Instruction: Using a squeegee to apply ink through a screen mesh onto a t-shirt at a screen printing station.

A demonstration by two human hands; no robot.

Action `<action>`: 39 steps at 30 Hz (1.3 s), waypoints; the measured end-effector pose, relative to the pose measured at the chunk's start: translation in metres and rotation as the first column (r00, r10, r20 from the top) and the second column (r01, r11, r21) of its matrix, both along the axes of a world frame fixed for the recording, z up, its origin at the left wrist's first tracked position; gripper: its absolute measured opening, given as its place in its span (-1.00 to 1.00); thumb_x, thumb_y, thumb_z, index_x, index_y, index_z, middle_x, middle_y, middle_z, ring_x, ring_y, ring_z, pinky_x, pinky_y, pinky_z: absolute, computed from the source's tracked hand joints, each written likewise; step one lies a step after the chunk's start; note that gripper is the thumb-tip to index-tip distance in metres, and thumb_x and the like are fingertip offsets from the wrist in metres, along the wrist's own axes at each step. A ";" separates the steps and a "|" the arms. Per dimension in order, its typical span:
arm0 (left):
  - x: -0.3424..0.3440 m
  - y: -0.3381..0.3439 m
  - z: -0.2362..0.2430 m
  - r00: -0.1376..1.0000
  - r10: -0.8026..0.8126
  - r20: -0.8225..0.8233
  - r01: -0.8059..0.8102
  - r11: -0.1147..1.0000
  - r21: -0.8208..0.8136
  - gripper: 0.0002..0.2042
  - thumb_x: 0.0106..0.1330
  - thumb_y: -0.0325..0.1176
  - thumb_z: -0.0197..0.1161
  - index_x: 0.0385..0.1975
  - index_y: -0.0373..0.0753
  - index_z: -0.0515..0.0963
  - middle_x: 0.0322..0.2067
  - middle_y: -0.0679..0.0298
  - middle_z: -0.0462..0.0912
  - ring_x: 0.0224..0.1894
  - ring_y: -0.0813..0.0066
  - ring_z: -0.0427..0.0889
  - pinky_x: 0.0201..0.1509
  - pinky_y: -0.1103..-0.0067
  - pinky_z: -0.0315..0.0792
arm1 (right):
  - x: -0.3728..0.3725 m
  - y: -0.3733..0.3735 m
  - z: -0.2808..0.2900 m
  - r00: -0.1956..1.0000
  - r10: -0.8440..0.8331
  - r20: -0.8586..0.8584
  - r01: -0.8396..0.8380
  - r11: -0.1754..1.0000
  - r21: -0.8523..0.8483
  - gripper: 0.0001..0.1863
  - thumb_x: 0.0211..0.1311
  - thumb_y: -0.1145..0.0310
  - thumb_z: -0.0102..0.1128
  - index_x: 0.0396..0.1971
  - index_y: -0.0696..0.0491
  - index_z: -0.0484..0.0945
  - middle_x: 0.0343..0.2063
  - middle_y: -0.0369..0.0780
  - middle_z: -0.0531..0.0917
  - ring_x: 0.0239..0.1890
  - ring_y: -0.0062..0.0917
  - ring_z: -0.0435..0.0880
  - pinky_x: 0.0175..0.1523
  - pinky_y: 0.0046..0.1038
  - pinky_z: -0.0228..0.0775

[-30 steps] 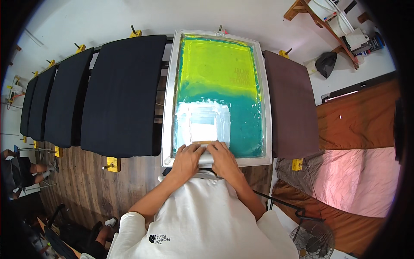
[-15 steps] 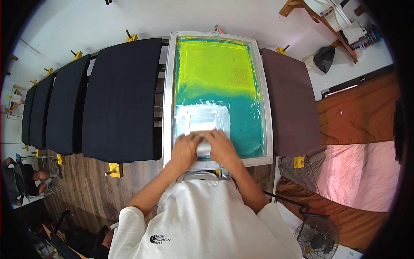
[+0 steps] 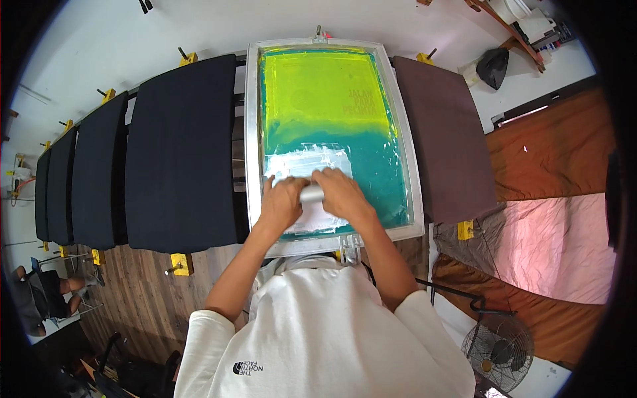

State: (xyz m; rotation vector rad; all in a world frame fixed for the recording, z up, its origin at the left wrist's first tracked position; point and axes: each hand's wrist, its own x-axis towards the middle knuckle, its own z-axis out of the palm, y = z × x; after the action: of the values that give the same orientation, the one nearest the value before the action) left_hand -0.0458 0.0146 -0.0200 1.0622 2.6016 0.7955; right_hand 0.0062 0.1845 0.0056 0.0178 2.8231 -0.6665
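Observation:
A screen printing frame with pale metal edges lies in front of me. Its mesh is yellow-green in the far part and teal nearer to me. White ink is smeared over the near left of the mesh. Both my hands grip a squeegee with a silvery handle, side by side over the white patch. My left hand is closed on its left part, my right hand on its right. The squeegee's blade edge is hidden under my hands.
Black fabric-covered boards stand in a row to the left, with yellow clamps at their ends. A brown-purple board adjoins the frame on the right. A fan stands at lower right. Another person sits at far left.
Both hands have pushed the squeegee away from me over the white ink, and the handle now shows between them. The whole view has shifted slightly.

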 end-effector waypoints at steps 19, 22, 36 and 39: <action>-0.003 0.002 0.012 0.998 -0.007 0.058 0.014 0.994 -0.108 -0.57 -0.03 -0.64 0.22 -0.09 -0.13 0.62 -0.21 0.10 0.70 -0.07 0.11 0.66 0.28 0.07 0.30 | 0.003 -0.002 0.002 0.998 0.012 -0.066 -0.009 0.999 0.032 -0.59 -0.05 0.65 0.21 -0.10 0.07 0.53 -0.21 -0.07 0.61 -0.06 -0.09 0.57 -0.02 -0.14 0.52; 0.037 -0.019 0.000 0.998 -0.047 0.034 0.049 0.998 -0.045 -0.44 -0.12 -0.65 0.27 0.02 -0.17 0.53 -0.01 0.06 0.63 0.07 0.04 0.59 0.29 0.14 0.32 | 0.047 -0.024 0.000 0.999 -0.015 -0.047 0.015 1.000 0.004 -0.51 -0.03 0.66 0.15 -0.01 0.06 0.48 -0.08 -0.09 0.54 0.05 -0.14 0.51 0.00 -0.16 0.51; -0.008 0.004 0.008 1.000 -0.006 0.011 0.006 1.000 -0.025 -0.60 -0.03 -0.62 0.26 -0.13 -0.15 0.64 -0.29 0.13 0.71 -0.17 0.11 0.68 0.12 0.16 0.39 | 0.000 0.000 0.005 0.999 -0.014 -0.047 0.015 1.000 0.024 -0.61 -0.09 0.65 0.19 -0.16 0.08 0.52 -0.20 -0.11 0.61 -0.07 -0.10 0.56 -0.03 -0.11 0.48; 0.010 -0.005 0.005 0.998 0.019 0.061 -0.019 1.000 0.002 -0.58 -0.04 -0.64 0.26 -0.11 -0.18 0.61 -0.26 0.14 0.69 -0.16 0.08 0.67 0.10 0.22 0.41 | 0.018 -0.008 -0.002 0.995 -0.005 -0.101 0.007 1.000 0.020 -0.57 -0.10 0.65 0.21 -0.13 0.07 0.49 -0.14 -0.12 0.58 -0.03 -0.12 0.53 -0.01 -0.12 0.49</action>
State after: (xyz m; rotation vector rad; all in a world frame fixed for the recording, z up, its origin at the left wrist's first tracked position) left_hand -0.0357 0.0096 -0.0151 0.9994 2.5637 0.8222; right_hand 0.0241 0.1763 0.0040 -0.0033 2.9277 -0.6581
